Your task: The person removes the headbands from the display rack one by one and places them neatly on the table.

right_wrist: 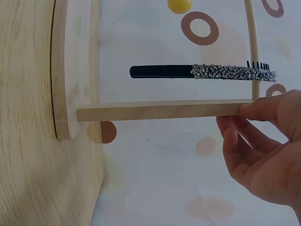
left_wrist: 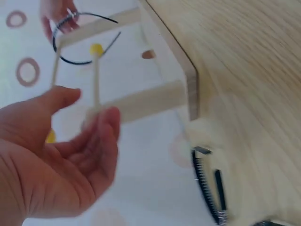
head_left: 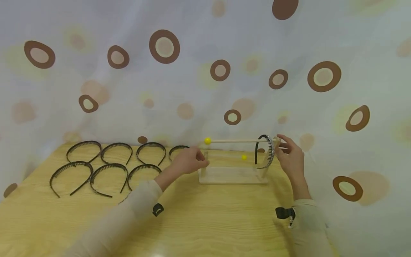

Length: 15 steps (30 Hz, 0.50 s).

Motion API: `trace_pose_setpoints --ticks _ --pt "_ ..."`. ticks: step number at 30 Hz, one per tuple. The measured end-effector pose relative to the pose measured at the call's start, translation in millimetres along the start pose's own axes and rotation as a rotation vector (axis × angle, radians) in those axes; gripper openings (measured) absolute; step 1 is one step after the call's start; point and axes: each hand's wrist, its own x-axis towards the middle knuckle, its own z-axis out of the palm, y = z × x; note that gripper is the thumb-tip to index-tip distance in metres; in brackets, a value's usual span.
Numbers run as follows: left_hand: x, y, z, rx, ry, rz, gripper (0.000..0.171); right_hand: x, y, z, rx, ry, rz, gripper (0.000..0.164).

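A pale wooden stand point(head_left: 232, 178) has two upright posts and rods tipped with yellow balls. From its top rod point(head_left: 236, 141), near the right post, hangs a black toothed headband point(right_wrist: 230, 73) covered partly in glittering stones. My right hand point(head_left: 291, 159) pinches the top of the right post point(right_wrist: 160, 111) between thumb and fingers, just beside the headband. By the left post point(left_wrist: 146, 101) is my left hand point(head_left: 187, 160), thumb apart from its loosely bent fingers and nothing held. In the left wrist view its fingertips overlap the post's end; whether they touch it I cannot tell.
Several black headbands point(head_left: 109, 165) lie in two rows on the left of the wooden table point(head_left: 199, 221). My left forearm partly covers the front row. A spotted pale curtain point(head_left: 192, 85) hangs behind the table and down its right side.
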Motion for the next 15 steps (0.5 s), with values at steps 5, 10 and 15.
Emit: trace_pose_setpoints --ticks 5,10,15 --pt "-16.3 33.0 20.0 0.360 0.115 -0.119 0.032 -1.1 3.5 -0.4 -0.005 -0.024 -0.020 0.050" --pt "-18.4 60.7 39.9 0.496 0.165 0.008 0.033 -2.4 2.4 -0.4 -0.018 -0.018 -0.036 0.050" --pt "-0.7 88.3 66.6 0.424 0.337 0.344 0.022 -2.8 -1.5 -3.4 0.001 -0.032 -0.017 0.050"
